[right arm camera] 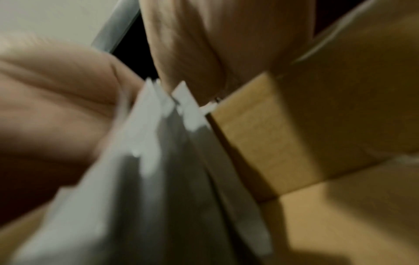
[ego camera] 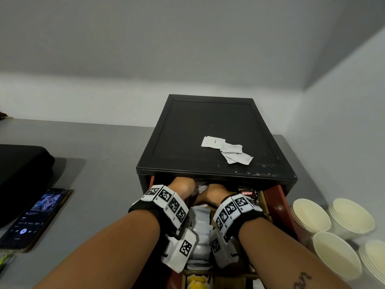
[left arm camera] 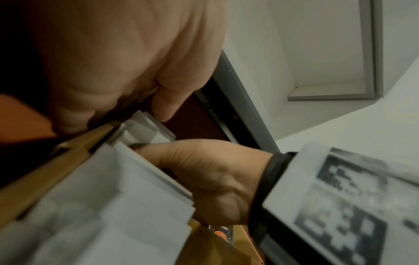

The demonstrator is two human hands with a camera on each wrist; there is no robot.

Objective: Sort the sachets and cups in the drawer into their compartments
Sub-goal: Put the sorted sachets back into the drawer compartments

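Note:
The red drawer point(ego camera: 275, 203) is pulled out of the black drawer unit point(ego camera: 208, 132). A row of white sachets point(ego camera: 200, 226) stands in its middle compartment between wooden dividers point(right arm camera: 260, 134). Both hands reach to the back of that row, under the unit's top. My left hand point(ego camera: 184, 185) curls its fingers point(left arm camera: 167, 100) over the sachets' far ends point(left arm camera: 145, 129). My right hand point(ego camera: 214, 193) grips the stack from the right, thumb point(left arm camera: 181, 154) pressed on the sachets point(right arm camera: 158, 143). Fingertips are hidden in the head view. A dark Kopiko sachet point(ego camera: 247, 193) stands in the right compartment.
Loose white sachets point(ego camera: 227, 150) lie on top of the unit. Stacks of paper cups point(ego camera: 310, 215) lie on the counter at the right. A phone point(ego camera: 35, 217) and a black bag point(ego camera: 20, 176) are on the left. Yellow packets point(ego camera: 196, 281) sit in a front compartment.

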